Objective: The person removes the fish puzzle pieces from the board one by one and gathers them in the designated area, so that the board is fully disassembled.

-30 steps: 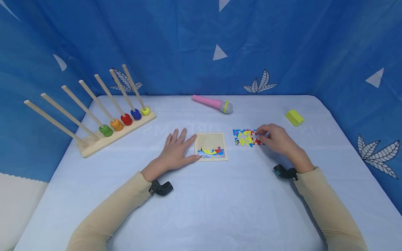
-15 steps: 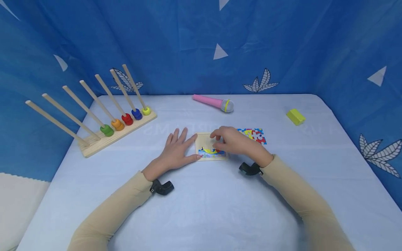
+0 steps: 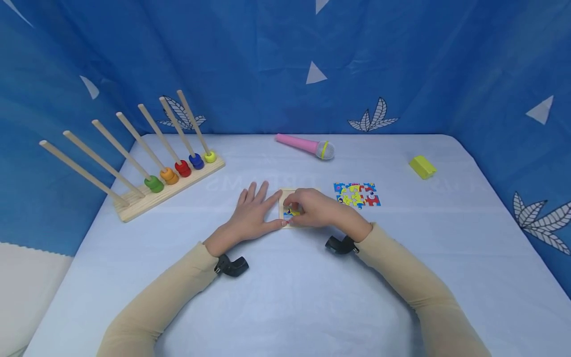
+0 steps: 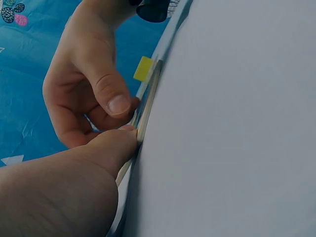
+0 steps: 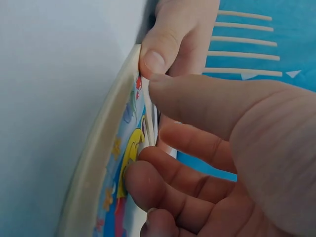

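Note:
A square wooden puzzle tray (image 3: 282, 200) lies mid-table, its lower part filled with blue, yellow and red jigsaw pieces (image 5: 129, 148). My left hand (image 3: 250, 218) rests spread beside it, thumb and index finger touching the left edge. Over the tray hovers my right hand (image 3: 317, 208), covering most of it. In the right wrist view its thumb reaches toward the corner by the left thumb, and its fingers bend loosely over the picture. No piece shows between those fingers. To the right lies a group of loose jigsaw pieces (image 3: 356, 195), partly joined.
A wooden peg stand (image 3: 171, 191) with coloured beads on several tall rods is at the left. A pink toy microphone (image 3: 305, 146) lies toward the back. A yellow-green block (image 3: 422, 167) sits at the right. Blue patterned cloth (image 3: 250, 64) hangs behind the table.
My right hand has moved left from the loose pieces to the tray, then lower over its picture. The left hand stays at the tray's edge. The head view has shifted slightly.

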`<action>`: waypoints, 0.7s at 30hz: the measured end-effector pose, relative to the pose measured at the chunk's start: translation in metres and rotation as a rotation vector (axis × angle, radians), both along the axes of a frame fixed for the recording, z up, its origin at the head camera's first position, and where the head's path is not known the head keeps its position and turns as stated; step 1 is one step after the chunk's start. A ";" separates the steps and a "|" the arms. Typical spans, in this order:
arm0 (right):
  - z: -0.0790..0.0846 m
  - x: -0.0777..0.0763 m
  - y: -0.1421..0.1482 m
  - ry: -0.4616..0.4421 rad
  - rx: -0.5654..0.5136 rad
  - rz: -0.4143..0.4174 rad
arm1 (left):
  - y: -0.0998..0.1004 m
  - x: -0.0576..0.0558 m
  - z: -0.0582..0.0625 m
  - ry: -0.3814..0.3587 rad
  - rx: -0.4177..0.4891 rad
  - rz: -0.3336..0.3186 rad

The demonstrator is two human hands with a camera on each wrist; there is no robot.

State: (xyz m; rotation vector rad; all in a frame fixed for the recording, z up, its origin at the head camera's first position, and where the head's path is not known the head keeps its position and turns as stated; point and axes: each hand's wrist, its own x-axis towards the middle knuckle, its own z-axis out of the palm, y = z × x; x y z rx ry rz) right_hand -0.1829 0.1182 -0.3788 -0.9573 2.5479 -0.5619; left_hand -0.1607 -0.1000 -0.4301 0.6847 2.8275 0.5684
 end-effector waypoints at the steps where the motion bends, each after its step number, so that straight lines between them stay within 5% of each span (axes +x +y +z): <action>1: 0.000 0.000 0.000 0.001 0.003 0.000 | 0.000 0.000 0.000 0.000 0.001 0.000; 21: -0.007 0.004 -0.003 -0.002 0.001 -0.006 | 0.001 0.001 0.003 -0.010 -0.005 0.007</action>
